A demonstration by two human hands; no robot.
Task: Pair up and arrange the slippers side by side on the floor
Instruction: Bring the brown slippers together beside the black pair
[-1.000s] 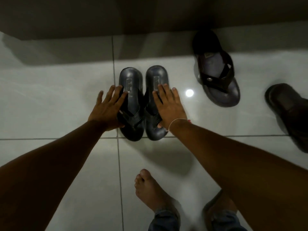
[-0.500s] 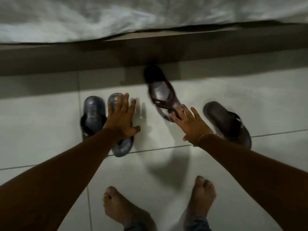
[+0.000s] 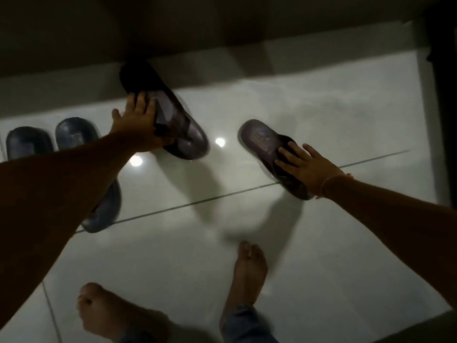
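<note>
Two dark brown slippers lie apart on the white tiled floor (image 3: pixel 321 243), both slanting the same way. My left hand (image 3: pixel 134 122) lies over the left edge and strap of the left brown slipper (image 3: pixel 183 129), whose far end reaches under the dark ledge. My right hand (image 3: pixel 309 167) presses with spread fingers on the strap end of the right brown slipper (image 3: pixel 259 139). Both slippers look blurred. A grey pair of slippers (image 3: pixel 74 132) stands side by side at the far left, partly hidden by my left forearm.
A dark ledge (image 3: pixel 222 26) runs along the top of the view. A dark upright (image 3: pixel 442 95) stands at the right edge. My bare feet (image 3: pixel 249 268) are on the tiles below the slippers. Two light reflections shine on the floor.
My left hand left the grey pair and went right onto the left brown slipper. My right hand moved onto the right brown slipper. The view shifted right.
</note>
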